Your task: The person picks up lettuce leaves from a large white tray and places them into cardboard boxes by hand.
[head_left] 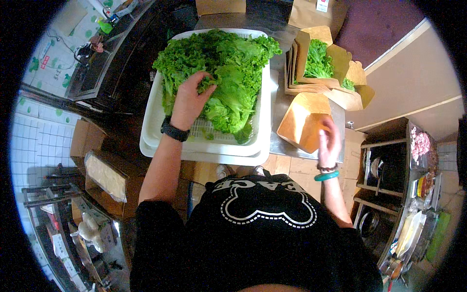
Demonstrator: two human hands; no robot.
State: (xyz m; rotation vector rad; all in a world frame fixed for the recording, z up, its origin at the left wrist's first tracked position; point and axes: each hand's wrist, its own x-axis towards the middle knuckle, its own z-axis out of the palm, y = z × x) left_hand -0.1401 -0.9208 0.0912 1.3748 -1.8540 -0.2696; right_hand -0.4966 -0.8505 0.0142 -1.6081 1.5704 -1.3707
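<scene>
My left hand (191, 98), with a black watch on its wrist, is at the green leaf lettuce (233, 87), thumb and fingers apart around a leaf edge. I cannot tell whether it grips the leaf. The lettuce is heaped in a white plastic basket (264, 106) with a slotted bottom, set in a second white tray (215, 156). My right hand (329, 142), slightly blurred and wearing a teal bangle, is at the right rim of an open kraft paper box (304, 118). Its fingers are bent and apart, with nothing seen in them. No lettuce shows in this box.
Behind that box stand nested kraft boxes (292, 69), the top one holding lettuce (319, 60). Another kraft box (352, 96) with lettuce stands beside them. The metal table (275, 109) ends near my waist. Shelving (383, 200) stands right; a cardboard carton (87, 138) is left.
</scene>
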